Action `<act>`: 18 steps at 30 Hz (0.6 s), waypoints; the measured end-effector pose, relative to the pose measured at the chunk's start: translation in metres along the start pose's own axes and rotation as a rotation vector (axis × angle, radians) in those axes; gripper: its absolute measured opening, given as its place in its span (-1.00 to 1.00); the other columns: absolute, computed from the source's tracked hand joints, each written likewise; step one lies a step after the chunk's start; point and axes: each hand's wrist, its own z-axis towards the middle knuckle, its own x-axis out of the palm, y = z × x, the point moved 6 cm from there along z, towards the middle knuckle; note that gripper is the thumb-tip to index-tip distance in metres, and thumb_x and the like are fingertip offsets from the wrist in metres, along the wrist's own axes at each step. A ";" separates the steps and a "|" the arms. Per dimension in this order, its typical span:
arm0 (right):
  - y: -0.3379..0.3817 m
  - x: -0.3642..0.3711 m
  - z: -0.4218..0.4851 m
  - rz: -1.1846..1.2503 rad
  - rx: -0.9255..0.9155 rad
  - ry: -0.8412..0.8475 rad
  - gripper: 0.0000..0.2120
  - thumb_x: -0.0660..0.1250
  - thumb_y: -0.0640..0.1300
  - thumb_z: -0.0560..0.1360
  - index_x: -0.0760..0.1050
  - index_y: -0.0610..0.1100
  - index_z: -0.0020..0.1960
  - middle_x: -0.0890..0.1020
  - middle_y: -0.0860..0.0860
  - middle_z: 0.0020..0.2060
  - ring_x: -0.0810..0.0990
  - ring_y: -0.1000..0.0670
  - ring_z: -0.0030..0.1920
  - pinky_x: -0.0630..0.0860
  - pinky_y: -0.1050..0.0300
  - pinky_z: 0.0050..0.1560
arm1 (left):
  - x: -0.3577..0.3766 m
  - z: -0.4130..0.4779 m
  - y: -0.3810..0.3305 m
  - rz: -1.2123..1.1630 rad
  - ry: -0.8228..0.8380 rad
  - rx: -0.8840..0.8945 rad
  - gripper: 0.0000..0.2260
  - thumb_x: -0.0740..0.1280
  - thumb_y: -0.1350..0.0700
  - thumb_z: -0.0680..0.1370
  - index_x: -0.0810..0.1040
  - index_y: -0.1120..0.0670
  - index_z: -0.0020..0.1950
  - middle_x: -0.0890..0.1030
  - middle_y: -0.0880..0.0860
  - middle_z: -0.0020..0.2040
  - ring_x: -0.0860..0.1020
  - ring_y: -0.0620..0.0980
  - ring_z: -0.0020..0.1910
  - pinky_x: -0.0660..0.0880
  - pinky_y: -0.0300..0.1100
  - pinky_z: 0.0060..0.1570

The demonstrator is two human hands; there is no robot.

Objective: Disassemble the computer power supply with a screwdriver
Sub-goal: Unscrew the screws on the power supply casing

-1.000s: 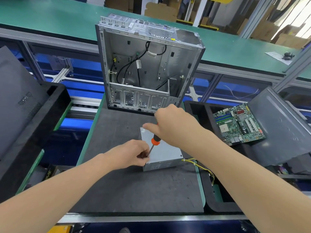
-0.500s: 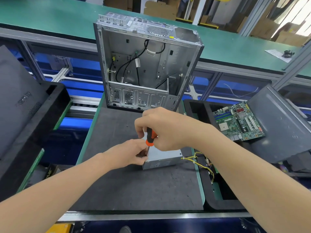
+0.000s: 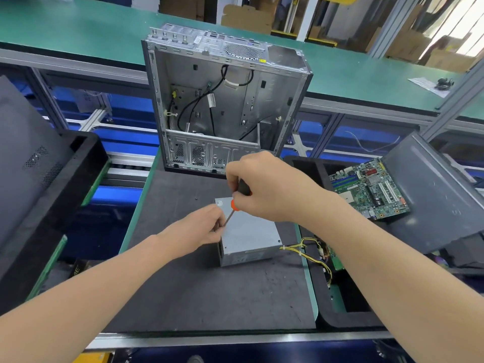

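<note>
The power supply (image 3: pixel 251 233) is gripped at its edge by the left hand (image 3: pixel 200 229); the screwdriver (image 3: pixel 235 205) is clasped by the right hand (image 3: pixel 272 189), before an open computer case (image 3: pixel 235 100).

Long green conveyor (image 3: pixel 91 30), cardboard boxes (image 3: pixel 246 18), perhaps a window (image 3: pixel 467 13)

The only legible print is a fragment, the pale slanted letters "ME", on a dark box (image 3: pixel 78 271) low at the left edge, beneath the tabletop. The side label of the grey metal power supply box (image 3: pixel 248 237), the yellow sticker (image 3: pixel 262 60) on the open steel computer case and the green circuit board (image 3: pixel 369 189) carry print too blurred or small to read.
</note>
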 end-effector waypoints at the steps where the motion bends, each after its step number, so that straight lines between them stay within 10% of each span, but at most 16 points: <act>1: -0.002 -0.001 0.000 0.005 0.010 -0.035 -0.95 0.37 -0.14 0.50 0.51 -0.06 -0.06 0.49 0.08 -0.19 0.52 -0.10 -0.05 0.57 -0.09 -0.04 | -0.004 0.001 0.008 -0.002 -0.043 -0.026 -0.94 0.35 0.13 0.59 0.47 0.04 -0.02 0.48 -0.07 -0.07 0.47 -0.08 -0.15 0.42 -0.24 -0.11; 9: -0.022 0.005 0.001 0.072 0.157 -0.189 -0.94 0.37 -0.14 0.54 0.50 -0.07 -0.01 0.52 0.02 -0.12 0.54 -0.11 -0.04 0.56 -0.10 -0.04 | -0.011 0.014 0.104 -0.132 -0.323 -0.370 -0.93 0.36 0.17 0.60 0.57 0.07 -0.08 0.58 -0.01 -0.14 0.52 -0.14 -0.18 0.35 -0.37 -0.23; 18: -0.054 0.011 -0.009 0.102 0.233 -0.229 -0.94 0.37 -0.13 0.56 0.49 -0.06 -0.03 0.48 0.06 -0.14 0.54 -0.06 -0.12 0.58 -0.09 -0.06 | 0.001 0.042 0.139 -0.136 -0.374 -0.454 -0.92 0.37 0.10 0.62 0.60 0.00 -0.07 0.59 0.00 -0.07 0.58 0.03 -0.06 0.52 -0.04 -0.01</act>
